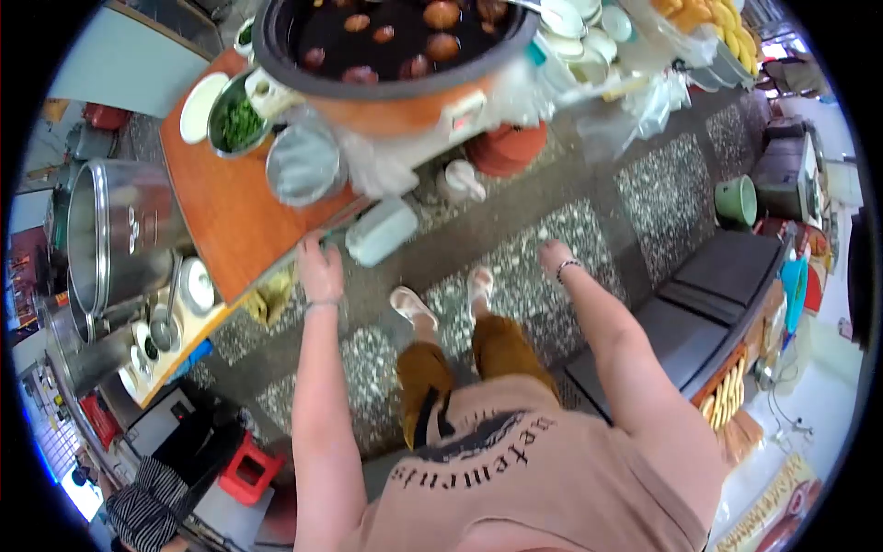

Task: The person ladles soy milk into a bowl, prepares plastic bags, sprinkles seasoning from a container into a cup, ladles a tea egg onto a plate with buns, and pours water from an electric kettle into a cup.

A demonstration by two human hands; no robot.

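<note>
My left hand (320, 269) is at the edge of the orange-brown table (216, 221), fingers slightly apart and reaching the edge. Just right of it, a translucent plastic container (382, 232) sits at the table's side. Over the patterned floor, my right hand (555, 258) hangs with its fingers loosely curled and a dark bracelet at the wrist. I see nothing in it. A large pot (395, 109) of dark liquid with brown eggs stands on the table. Beside it are a metal bowl of chopped greens (237, 127) and a bag-lined bowl (305, 164).
Tall steel pots (133, 235) stand at the left, with a ladle (167, 317) close by. White dishes (584, 46) are stacked beyond the pot. A red stool (248, 469) is lower left. Dark flat panels (685, 317) line the right side. Another person in stripes (147, 501) is at lower left.
</note>
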